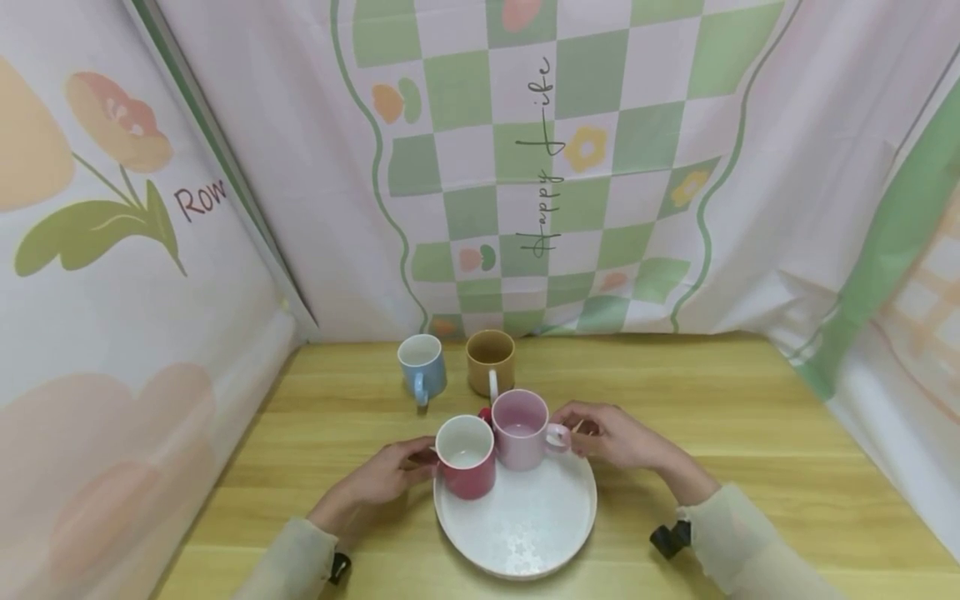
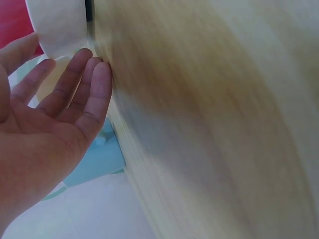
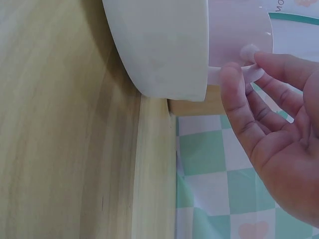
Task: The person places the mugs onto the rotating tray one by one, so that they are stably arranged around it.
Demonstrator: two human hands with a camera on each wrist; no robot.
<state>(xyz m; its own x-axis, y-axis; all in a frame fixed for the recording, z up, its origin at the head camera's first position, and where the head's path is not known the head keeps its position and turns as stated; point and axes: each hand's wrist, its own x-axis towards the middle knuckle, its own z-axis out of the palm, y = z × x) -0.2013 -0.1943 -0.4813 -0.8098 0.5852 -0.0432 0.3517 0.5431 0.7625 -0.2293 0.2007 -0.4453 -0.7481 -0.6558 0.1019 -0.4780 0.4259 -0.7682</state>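
A round white plate (image 1: 528,533) lies on the table, bearing a red mug (image 1: 468,479) with a white inside on its left and a pink mug (image 1: 517,446) at its back. My right hand (image 1: 611,433) pinches the pink mug's handle (image 3: 254,73) between thumb and finger. Beside the red mug, my left hand (image 1: 378,473) reaches to the plate's left edge, its fingers (image 2: 97,89) relaxed and extended in the left wrist view. Part of the red mug (image 2: 14,25) shows there behind the plate's side (image 2: 59,22).
Behind the plate stand a light blue mug (image 1: 423,371) and a mustard-brown mug (image 1: 491,367) with a white handle. The wooden table (image 1: 712,392) ends at a printed cloth (image 1: 510,283) at the back, and another cloth (image 1: 187,350) hangs along the left.
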